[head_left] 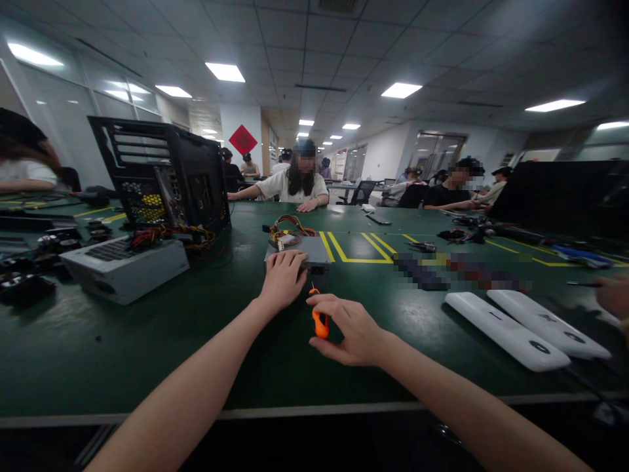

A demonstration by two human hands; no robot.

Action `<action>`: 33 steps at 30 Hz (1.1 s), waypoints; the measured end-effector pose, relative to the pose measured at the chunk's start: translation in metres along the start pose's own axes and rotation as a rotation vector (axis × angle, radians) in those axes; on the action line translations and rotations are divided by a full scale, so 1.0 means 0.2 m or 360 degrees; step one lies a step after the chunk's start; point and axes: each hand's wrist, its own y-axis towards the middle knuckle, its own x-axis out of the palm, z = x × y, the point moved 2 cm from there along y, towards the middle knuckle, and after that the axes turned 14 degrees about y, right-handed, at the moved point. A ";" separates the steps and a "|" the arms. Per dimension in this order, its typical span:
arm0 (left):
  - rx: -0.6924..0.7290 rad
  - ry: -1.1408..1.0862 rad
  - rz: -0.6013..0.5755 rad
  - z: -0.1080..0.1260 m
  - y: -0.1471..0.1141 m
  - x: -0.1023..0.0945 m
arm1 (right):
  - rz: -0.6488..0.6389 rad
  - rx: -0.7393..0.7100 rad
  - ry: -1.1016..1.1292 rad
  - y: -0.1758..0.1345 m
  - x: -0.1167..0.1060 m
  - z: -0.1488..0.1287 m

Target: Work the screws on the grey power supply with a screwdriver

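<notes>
A small grey computer power supply [317, 249] lies on the green table in front of me, its socket side facing me. Bundled coloured cables [292, 226] spread out behind it. My left hand [282, 282] rests over its left part, fingers on the top and thumb by the near side, holding it. Between the thumb and fingers of my right hand [351, 328] is an orange-handled screwdriver [321, 326]. Its thin shaft points away from me at the near face of the power supply. Whether the tip touches a screw is too small to make out.
A black computer case [196, 177] stands left, with a larger power supply [125, 269] before it. Two white power banks [508, 331] lie right. A pair of phone-like blurred items [422, 272] lies beyond. A person [297, 180] sits opposite; another person's hand [614, 295] shows far right.
</notes>
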 end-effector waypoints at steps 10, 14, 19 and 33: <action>-0.0014 0.0009 0.0000 0.00 0.00 0.00 | -0.0016 0.0043 -0.0005 0.00 0.00 0.01; -0.0012 0.0017 0.0011 0.00 0.00 0.01 | -0.0173 0.0030 0.0000 0.00 0.00 0.00; -0.0005 0.0017 0.0017 0.00 0.00 0.00 | -0.0152 0.0006 -0.0076 0.01 0.01 0.00; -0.0009 -0.0004 0.0011 0.00 0.00 -0.01 | -0.0093 0.0018 -0.0087 0.00 0.01 0.00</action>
